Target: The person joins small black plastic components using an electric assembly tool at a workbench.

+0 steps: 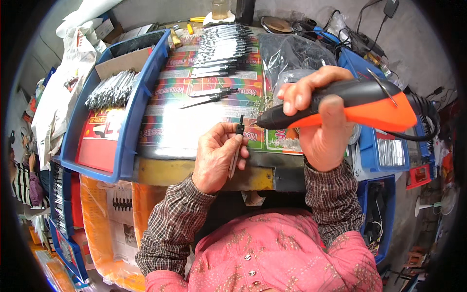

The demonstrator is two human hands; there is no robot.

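My left hand [217,156] pinches a drawing compass [240,129] near the table's front edge, its black head up and its silver legs pointing down. My right hand [327,117] is wrapped round an orange and black electric screwdriver [357,103]. The screwdriver's tip points left, a little apart from the compass head. Small screws [262,108] lie scattered behind the tip. Two loose silver-and-black compasses [214,93] rest on the colourful printed mat [170,131]. Farther back is a long row of similar compasses [224,46].
At the left a blue tray [127,121] holds many silver compass parts [113,89]. A dark plastic bag [296,53] lies behind my right hand. To the right stands a blue bin [392,146] with metal pieces, beside the screwdriver's black cord [413,138]. An orange basket [97,219] sits below at left.
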